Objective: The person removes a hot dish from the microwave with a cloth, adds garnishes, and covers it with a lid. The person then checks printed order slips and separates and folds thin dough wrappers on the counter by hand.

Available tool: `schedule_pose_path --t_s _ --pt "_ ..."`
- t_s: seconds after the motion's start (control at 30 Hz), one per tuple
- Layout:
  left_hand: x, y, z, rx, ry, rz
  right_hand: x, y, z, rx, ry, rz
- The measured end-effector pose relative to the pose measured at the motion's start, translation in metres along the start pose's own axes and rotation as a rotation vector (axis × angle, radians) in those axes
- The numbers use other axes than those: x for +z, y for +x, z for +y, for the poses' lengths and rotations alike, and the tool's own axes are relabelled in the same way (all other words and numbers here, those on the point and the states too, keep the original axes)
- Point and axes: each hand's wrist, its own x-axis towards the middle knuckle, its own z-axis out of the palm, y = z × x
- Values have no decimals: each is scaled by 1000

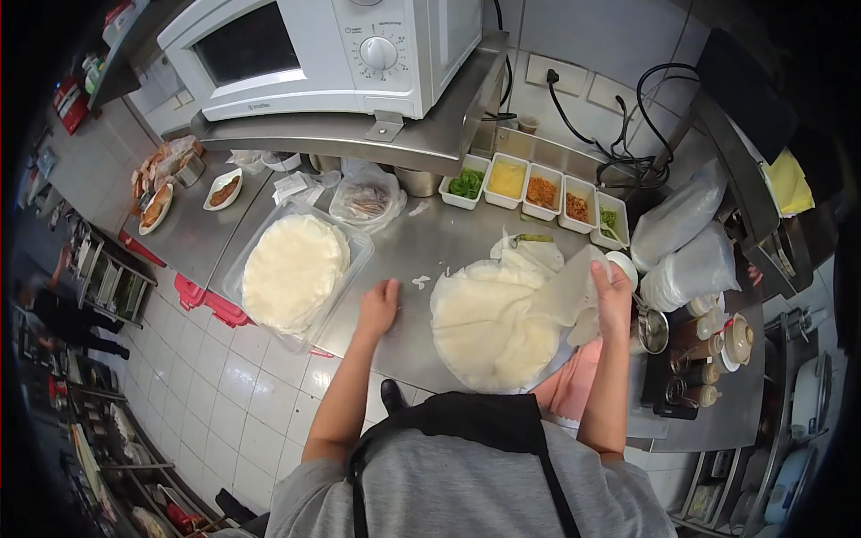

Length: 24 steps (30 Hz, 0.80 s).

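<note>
Pinched in the fingers of my right hand [613, 300] is the edge of a thin, pale wrapper sheet [569, 291], lifted at the right side of a wrapper pile. That pile of round, wrinkled wrappers [489, 323] lies on the steel counter in front of me. My left hand [379, 307] is at the counter left of the pile, fingers curled in, with nothing visible in it. Further left, a clear plastic tub [363, 247] holds a thick stack of round white wrappers [296, 269]. A pink cloth [574, 386] lies under my right forearm.
White containers of chopped fillings [542, 193] line the counter's back. A microwave [314, 58] stands on a shelf above. Plastic bags [691, 260], a metal pot [650, 330] and sauce bottles [704, 359] crowd the right. Plates of food [222, 190] sit far left. Another person [67, 318] stands across the floor.
</note>
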Motion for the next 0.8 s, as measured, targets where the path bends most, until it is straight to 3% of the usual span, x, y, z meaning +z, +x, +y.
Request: schedule_pose_path --t_s 0.1,0.2,0.3,0.4,0.43,0.53,0.57,0.67,0.8 --pt "16 5 52 256 136 -89 20 -13 -18 -37 71 -47" --pt "27 3 78 125 247 -316 27 -25 -46 -78 105 -39" --pt "37 8 67 111 150 -291 14 -32 -56 -109 114 20" --pt "29 12 53 61 -152 -242 -16 -36 -49 -78 150 148" --pt "24 11 51 151 -295 -176 -22 -37 -47 -75 171 200" --pt "-3 25 55 159 -331 -66 -39 -35 -31 -48 311 262" --pt "-16 30 58 46 -364 -170 -41 -35 -27 -32 354 253" --pt "-46 53 47 194 -244 -217 -41 -27 -15 -2 432 248" --pt "-96 62 61 -19 -305 -261 -36 -10 -5 40 424 307"
